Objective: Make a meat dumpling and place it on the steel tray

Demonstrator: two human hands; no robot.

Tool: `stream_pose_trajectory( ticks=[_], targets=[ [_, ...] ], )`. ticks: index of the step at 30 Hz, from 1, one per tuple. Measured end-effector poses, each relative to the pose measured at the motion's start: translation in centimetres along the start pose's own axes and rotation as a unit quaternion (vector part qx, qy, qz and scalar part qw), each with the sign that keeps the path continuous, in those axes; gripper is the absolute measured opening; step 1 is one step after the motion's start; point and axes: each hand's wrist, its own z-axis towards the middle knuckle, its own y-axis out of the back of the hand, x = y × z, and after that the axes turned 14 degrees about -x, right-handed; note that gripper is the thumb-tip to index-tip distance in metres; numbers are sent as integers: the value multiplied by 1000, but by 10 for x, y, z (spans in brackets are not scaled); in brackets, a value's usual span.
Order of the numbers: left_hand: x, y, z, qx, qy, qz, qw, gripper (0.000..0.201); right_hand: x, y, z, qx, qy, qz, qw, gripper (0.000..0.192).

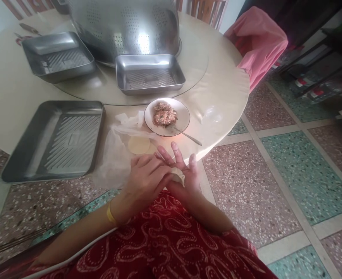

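Observation:
A small pale dumpling [177, 176] with a pleated edge sits between my two hands, over the near edge of the table. My right hand [188, 180] is palm up beneath it, several floury fingers stretched out, and cradles it near the thumb. From the left, my left hand [149, 174] reaches over with bent fingers closed at the dumpling's left side; its fingertips are partly hidden. Just beyond the hands, a round dough wrapper [139, 145] lies on a clear plastic bag [112, 155]. A white plate [184, 112] bears minced filling [165, 114] and a metal spoon [188, 136].
A large metal tray [99, 128] juts over the table's left edge. Two smaller trays, the left one [88, 64] and the middle one [150, 91], stand on the glass turntable beside a big perforated steel pot [107, 27]. Pink cloth [260, 38] drapes a chair at right.

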Motion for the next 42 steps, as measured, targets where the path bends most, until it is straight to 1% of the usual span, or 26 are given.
stream_pose_trajectory(
  ticks=[6,10,14,19,26,30,33,35,37,42],
  targets=[
    [-2,-5,-1,-8,-16,13,1000,10,1,-1,2,-1,-21,8,1000,56],
    [-2,-2,1,-9,3,6,1000,4,-1,1,5,10,-16,15,1000,55],
    [-1,-3,2,15,3,-16,1000,5,-3,3,7,20,-24,11,999,59],
    [2,-7,2,19,-23,-17,999,10,-4,8,7,40,-42,29,998,60],
    [3,-4,6,42,-41,-24,998,8,-6,6,6,52,-43,30,997,57],
    [4,-6,8,43,-61,-26,997,9,-9,10,9,59,-70,36,995,58],
    [5,-6,8,63,-67,-29,995,10,-11,13,11,59,-69,27,995,62],
    [7,-5,8,68,-74,-26,995,7,-11,14,12,55,-67,27,996,64],
    [8,-4,9,71,-85,-18,994,9,-11,15,14,55,-76,29,995,65],
    [9,-4,13,111,-129,1,985,15,-12,23,17,97,-94,47,990,64]
  ],
)
